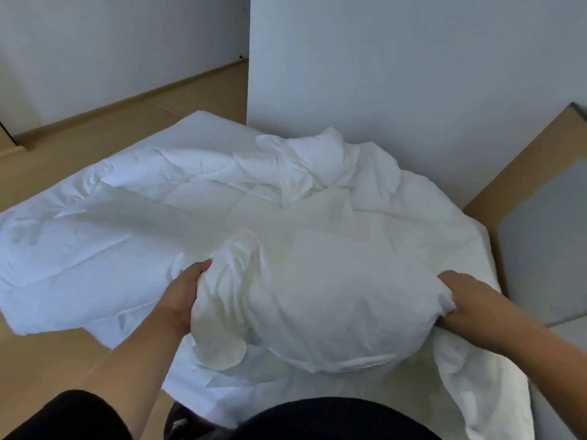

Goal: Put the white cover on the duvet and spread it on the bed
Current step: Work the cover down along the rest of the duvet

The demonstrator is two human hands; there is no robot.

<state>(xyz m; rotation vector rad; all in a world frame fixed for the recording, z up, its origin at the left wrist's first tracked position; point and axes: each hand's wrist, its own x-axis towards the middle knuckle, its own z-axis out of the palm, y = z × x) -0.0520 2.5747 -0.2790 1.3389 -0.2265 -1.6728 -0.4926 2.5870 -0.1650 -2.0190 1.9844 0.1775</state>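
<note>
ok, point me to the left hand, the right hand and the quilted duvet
left hand point(182, 296): head view, back of the hand, gripping bunched cover.
right hand point(467, 296): head view, back of the hand, gripping cover edge.
duvet point(178, 182): head view, exposed quilted part, upper left.

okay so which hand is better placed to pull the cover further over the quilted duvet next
Left, probably. The left hand grips the bunched cover edge beside the uncovered duvet; the right hand holds the far side.

There is only one view, from the person's head. It looks forward and steeply down, very near the left hand and right hand. Far in the view stands the wall.
</note>
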